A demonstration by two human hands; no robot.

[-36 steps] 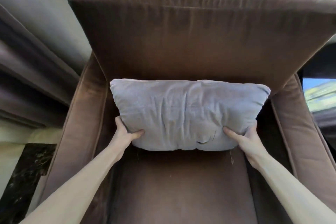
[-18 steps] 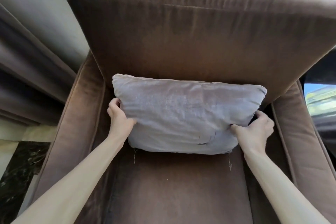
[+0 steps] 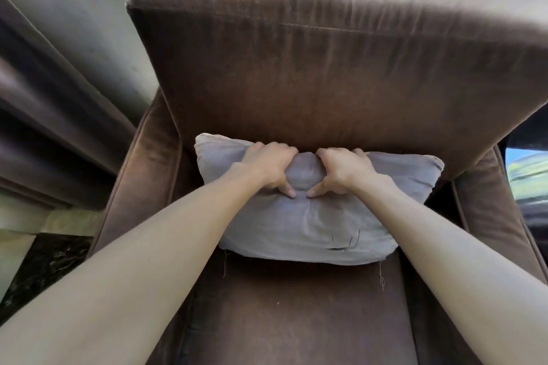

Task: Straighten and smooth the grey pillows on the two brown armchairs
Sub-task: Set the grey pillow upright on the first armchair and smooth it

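Note:
A grey pillow (image 3: 311,228) leans against the backrest of a brown armchair (image 3: 326,68), resting on its seat. My left hand (image 3: 268,167) and my right hand (image 3: 341,170) sit side by side on the pillow's top edge near its middle. Fingers curl over the top and both thumbs press into the front face, bunching a bulge of fabric between them. The pillow's front shows a small dark stitched mark at its lower right. Loose threads hang from its two lower corners.
Padded armrests flank the seat, the left armrest (image 3: 133,187) and the right armrest (image 3: 489,210). Dark curtains (image 3: 44,127) hang at the left above a dark marble floor (image 3: 38,270). A bright window strip (image 3: 527,175) shows at the right edge.
Both hands left the pillow's sides and came together at the middle of its top edge, now squeezing the fabric there. The pillow sits lower and its face looks smoother.

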